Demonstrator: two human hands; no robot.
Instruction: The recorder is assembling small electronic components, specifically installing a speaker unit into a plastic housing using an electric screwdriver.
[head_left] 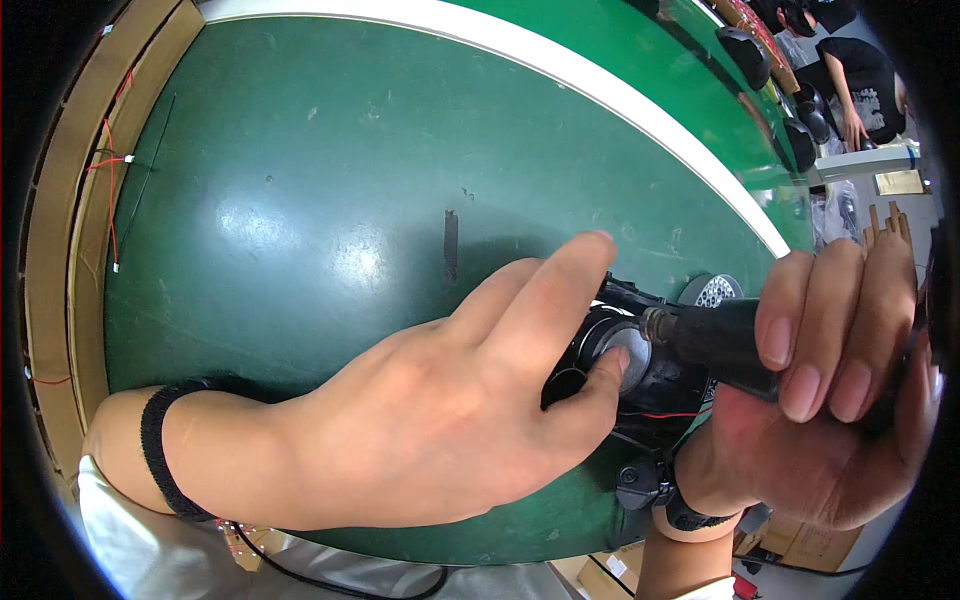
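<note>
In the middle of the head view, my left hand (450, 420) reaches across from the left and steadies a black housing (662, 397). Its thumb presses beside a round speaker-like part with a grey disc (634, 362), and its index finger stretches past the far side. My right hand (820, 440) is wrapped round a black power screwdriver (722, 345), held nearly level. The tool's metal nose points left over the edge of the disc; whether its bit touches a screw is hidden. A red wire (668, 415) runs out of the housing. The other left fingers hide the housing's left side.
A round perforated part (715, 290) lies just behind the housing on the green tabletop (330, 170). Cardboard strips (60, 200) with thin red wires border the left. A white rail (600, 85) curves along the far edge. Another person (865, 95) works at the far right.
</note>
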